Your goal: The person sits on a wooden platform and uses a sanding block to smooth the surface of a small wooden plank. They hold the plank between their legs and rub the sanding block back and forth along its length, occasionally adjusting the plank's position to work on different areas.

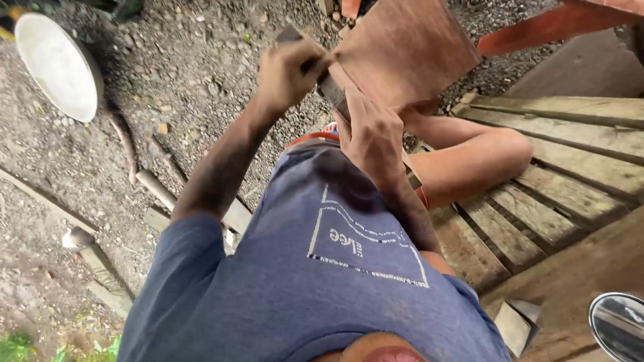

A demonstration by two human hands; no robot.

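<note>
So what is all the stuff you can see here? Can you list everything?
Wooden board: one, reddish brown, top middle, steadied by the right hand.
Dark tool: one, blackish, gripped in the left hand against the board's edge; its kind is unclear.
Round basin: one, white, top left on the gravel.
Gravel ground: grey, left and top.
Slatted wooden platform: one, weathered brown, right side.
Painted plank: one, orange-red, top right.
Stick: one, brown, on the gravel below the basin.
Mirror: one, round, bottom right corner.
T-shirt: one, blue, bottom middle.
Bent leg: bare, middle right.
Left hand: closed on the tool.
Right hand: resting on the board's lower edge.
</note>
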